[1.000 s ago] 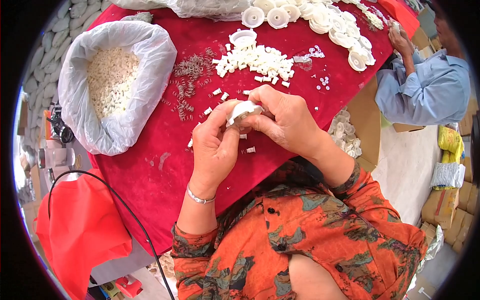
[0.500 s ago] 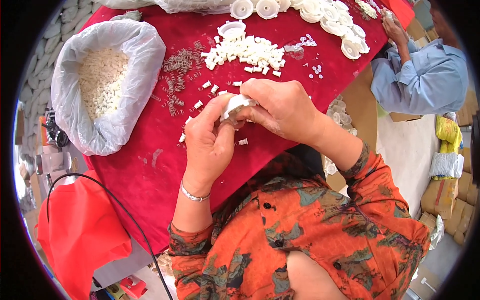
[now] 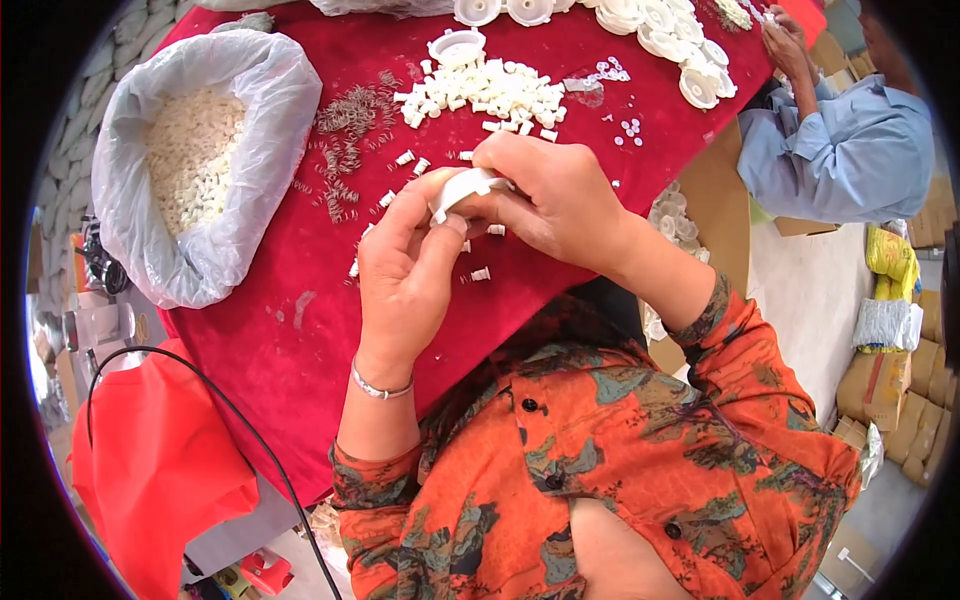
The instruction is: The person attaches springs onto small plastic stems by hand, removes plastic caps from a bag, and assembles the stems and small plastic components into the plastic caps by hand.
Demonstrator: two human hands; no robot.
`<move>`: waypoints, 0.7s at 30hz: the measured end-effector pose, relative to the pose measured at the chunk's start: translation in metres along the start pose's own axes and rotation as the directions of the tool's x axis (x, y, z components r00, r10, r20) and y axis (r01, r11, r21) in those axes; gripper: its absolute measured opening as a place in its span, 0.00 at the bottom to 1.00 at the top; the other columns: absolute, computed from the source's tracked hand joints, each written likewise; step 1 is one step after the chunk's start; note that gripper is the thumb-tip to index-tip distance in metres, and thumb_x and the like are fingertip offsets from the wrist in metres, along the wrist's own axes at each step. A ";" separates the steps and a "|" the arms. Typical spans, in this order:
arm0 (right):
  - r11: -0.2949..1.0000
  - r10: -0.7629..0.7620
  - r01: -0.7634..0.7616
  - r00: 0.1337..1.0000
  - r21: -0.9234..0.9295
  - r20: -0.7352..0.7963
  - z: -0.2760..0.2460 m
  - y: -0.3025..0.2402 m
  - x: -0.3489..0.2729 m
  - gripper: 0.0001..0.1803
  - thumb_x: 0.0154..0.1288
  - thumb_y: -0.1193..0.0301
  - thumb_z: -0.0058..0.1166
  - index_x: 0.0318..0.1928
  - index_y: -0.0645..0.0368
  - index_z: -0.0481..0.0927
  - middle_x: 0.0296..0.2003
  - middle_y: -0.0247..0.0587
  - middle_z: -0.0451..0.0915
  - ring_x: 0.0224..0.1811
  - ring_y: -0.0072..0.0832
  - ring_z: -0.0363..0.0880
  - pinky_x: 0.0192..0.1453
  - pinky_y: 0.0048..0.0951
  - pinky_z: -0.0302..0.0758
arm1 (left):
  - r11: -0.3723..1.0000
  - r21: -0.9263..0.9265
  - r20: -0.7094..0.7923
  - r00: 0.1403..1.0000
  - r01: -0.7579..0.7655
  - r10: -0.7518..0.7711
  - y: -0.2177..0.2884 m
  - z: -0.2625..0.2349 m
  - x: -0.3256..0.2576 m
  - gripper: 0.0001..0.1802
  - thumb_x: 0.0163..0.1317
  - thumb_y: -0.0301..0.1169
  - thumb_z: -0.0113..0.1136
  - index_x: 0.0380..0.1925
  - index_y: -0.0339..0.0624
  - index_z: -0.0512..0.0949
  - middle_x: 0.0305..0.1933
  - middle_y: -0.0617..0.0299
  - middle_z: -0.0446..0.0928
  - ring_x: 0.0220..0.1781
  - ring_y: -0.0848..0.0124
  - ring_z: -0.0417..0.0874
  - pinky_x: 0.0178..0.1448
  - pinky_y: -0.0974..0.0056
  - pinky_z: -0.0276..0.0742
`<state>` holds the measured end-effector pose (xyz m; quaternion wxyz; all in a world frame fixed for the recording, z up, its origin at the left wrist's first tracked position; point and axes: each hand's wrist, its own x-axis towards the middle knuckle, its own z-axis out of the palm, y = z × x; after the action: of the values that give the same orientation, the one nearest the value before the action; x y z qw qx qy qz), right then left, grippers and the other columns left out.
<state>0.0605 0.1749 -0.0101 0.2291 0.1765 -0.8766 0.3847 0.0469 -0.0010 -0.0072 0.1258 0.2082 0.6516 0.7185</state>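
Note:
Between both hands, above the red cloth, I hold a round white plastic cap (image 3: 460,189) tilted on edge. The fingers and thumb of my left hand (image 3: 405,265) grip its left and lower side. My right hand (image 3: 560,200) is closed on its right side, with the fingertips partly behind it. What lies inside the cap is hidden. Around my hands, several small white plugs with springs on them (image 3: 404,158) lie on the cloth. Farther off is a heap of small cream plugs (image 3: 490,92), with a white ring-shaped cap (image 3: 457,46) at its far edge. Left of the heap are loose metal springs (image 3: 352,125).
A plastic-lined bag of small cream pieces (image 3: 200,160) stands at the left of the red table (image 3: 270,370). White round caps (image 3: 665,35) and small clear discs (image 3: 630,132) lie at the far right. A co-worker in a blue shirt (image 3: 850,150) sits beyond. A black cable (image 3: 240,415) curves over a red bag (image 3: 150,450).
The white cap has turned in my fingers, and its curved outer side shows more now. My left thumb has moved up onto its lower edge. The whole view has shifted slightly.

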 end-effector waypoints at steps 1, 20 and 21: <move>1.000 -0.005 0.005 1.000 0.003 -0.001 -0.002 -0.003 0.002 0.14 0.58 0.65 0.64 0.32 0.57 0.73 0.23 0.41 0.74 0.24 0.40 0.77 0.27 0.34 0.74 | 0.978 -0.204 0.019 0.999 0.043 -0.040 0.001 -0.002 -0.001 0.18 0.65 0.18 0.50 0.55 0.30 0.73 0.48 0.56 0.80 0.48 0.71 0.82 0.53 0.67 0.80; 0.874 -0.441 0.436 0.897 -0.215 0.028 -0.022 -0.017 0.002 0.14 0.42 0.73 0.67 0.31 0.57 0.77 0.24 0.33 0.70 0.20 0.29 0.70 0.22 0.31 0.66 | 0.572 -0.632 0.412 0.852 0.522 -0.322 0.006 -0.029 0.005 0.19 0.64 0.28 0.52 0.54 0.32 0.73 0.47 0.56 0.79 0.46 0.68 0.82 0.50 0.63 0.82; 0.873 -0.444 0.439 0.896 -0.212 0.029 -0.021 -0.018 0.003 0.14 0.42 0.73 0.67 0.31 0.57 0.77 0.24 0.33 0.70 0.20 0.29 0.70 0.22 0.31 0.66 | 0.574 -0.634 0.408 0.854 0.519 -0.322 0.004 -0.027 0.004 0.19 0.64 0.28 0.52 0.54 0.32 0.73 0.47 0.56 0.79 0.46 0.68 0.82 0.50 0.63 0.82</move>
<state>0.0719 0.1787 0.0149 0.3376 0.3423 -0.8468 0.2278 0.0314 -0.0236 -0.0042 0.4460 0.0671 0.3228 0.8321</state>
